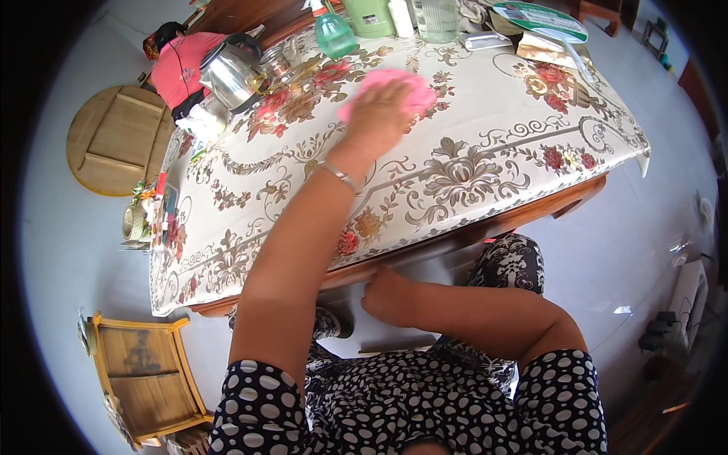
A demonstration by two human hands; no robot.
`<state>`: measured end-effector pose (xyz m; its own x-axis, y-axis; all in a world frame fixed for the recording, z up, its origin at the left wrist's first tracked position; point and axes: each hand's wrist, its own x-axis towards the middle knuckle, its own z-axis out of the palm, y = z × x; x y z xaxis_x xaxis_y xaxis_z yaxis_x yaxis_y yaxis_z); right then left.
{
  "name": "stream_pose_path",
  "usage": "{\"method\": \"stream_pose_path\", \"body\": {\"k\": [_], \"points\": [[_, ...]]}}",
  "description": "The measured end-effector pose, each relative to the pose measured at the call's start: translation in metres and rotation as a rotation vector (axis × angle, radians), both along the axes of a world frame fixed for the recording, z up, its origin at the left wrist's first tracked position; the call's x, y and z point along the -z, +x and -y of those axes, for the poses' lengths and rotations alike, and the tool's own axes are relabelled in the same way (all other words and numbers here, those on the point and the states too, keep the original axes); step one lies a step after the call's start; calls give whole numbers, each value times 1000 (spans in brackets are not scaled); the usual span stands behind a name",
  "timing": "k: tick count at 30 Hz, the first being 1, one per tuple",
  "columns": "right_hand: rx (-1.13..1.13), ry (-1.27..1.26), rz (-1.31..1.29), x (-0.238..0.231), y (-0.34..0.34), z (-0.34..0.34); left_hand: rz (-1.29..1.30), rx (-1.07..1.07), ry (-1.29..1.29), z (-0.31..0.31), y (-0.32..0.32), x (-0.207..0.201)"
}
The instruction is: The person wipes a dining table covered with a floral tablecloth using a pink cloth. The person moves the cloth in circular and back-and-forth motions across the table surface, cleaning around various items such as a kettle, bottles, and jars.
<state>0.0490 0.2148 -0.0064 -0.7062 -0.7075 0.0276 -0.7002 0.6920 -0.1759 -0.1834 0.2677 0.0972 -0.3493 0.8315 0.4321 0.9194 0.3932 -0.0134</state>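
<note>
My left hand [377, 120] lies on a pink cloth [418, 92] and presses it to the tabletop, its fingers slightly blurred. The cloth spreads out past the fingertips and on both sides of the hand. Beneath it is a white table cover [296, 178] with red flowers and grey-brown scrolls. Just off the table's near edge, in front of my body, my right hand [389, 297] is curled into a fist. Nothing sticks out of it.
Along the far edge stand a spray bottle [334, 35], a green container [369, 17], a clear jug [437, 21] and a green-and-white fan [540, 21]. A metal kettle [230, 76] stands far left, near a person in pink [182, 68]. A wooden chair [148, 379] is lower left.
</note>
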Motion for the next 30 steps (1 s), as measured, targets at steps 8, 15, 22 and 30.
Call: {"method": "stream_pose_path", "body": {"k": [8, 15, 22, 30], "points": [[27, -80, 92, -3, -10, 4, 61, 129, -84, -90, 55, -10], [9, 11, 247, -35, -16, 7, 68, -247, -39, -38, -54, 3], [58, 27, 219, -33, -19, 4, 83, -636, -32, 93, -106, -8], [24, 159, 220, -28, -31, 6, 138, -840, 12, 249, -134, 0]]}}
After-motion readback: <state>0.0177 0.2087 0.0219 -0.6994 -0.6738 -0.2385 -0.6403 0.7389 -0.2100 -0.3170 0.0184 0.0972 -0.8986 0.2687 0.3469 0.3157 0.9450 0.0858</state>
